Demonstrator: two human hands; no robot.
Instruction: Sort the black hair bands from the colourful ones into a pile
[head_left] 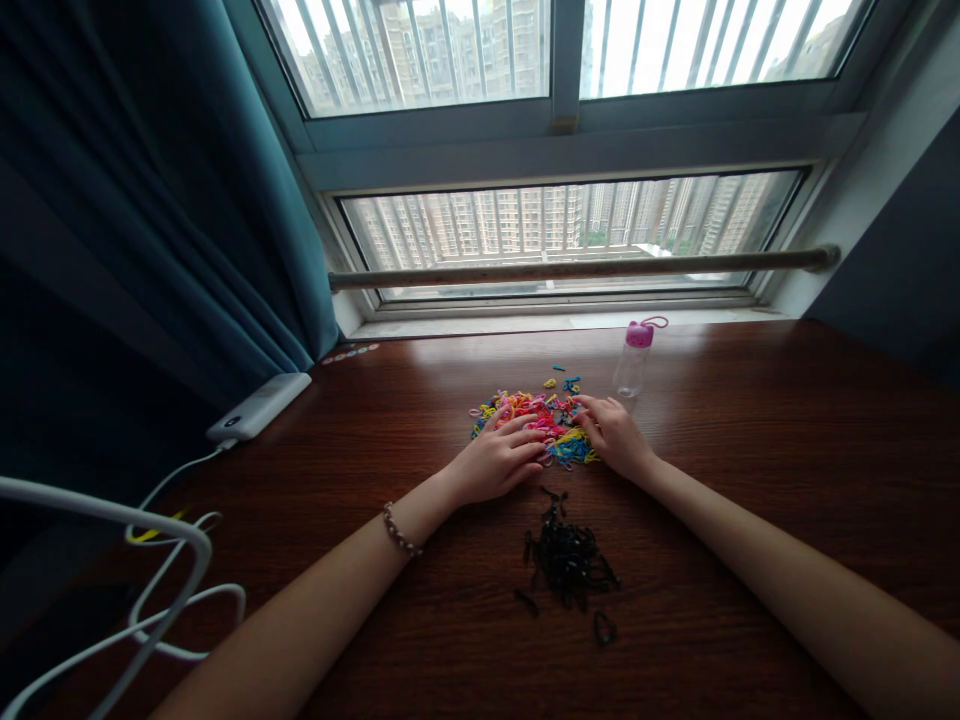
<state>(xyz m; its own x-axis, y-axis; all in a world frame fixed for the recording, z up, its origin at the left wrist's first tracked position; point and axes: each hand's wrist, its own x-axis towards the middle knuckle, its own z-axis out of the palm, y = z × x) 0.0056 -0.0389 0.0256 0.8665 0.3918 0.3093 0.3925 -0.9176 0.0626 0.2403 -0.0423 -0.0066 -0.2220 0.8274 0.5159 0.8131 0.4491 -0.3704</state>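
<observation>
A loose pile of small colourful bands point(536, 413), mostly pink, red, yellow and blue, lies on the brown wooden table point(750, 440). My left hand point(501, 458) rests palm down over the pile's left front part, its fingers spread. At the pile's right edge is my right hand point(611, 432), with fingers apart and the fingertips touching the bands. Nearer to me sits a separate heap of black bands point(570, 560), a few of them lying loose around it. Neither hand touches the black heap.
Behind my right hand stands a clear bottle with a pink lid point(634, 360). A white power bank point(259, 408) with a cable lies at the left by the blue curtain point(247, 250). White tubing point(180, 540) loops at the left front. A window and rail are beyond.
</observation>
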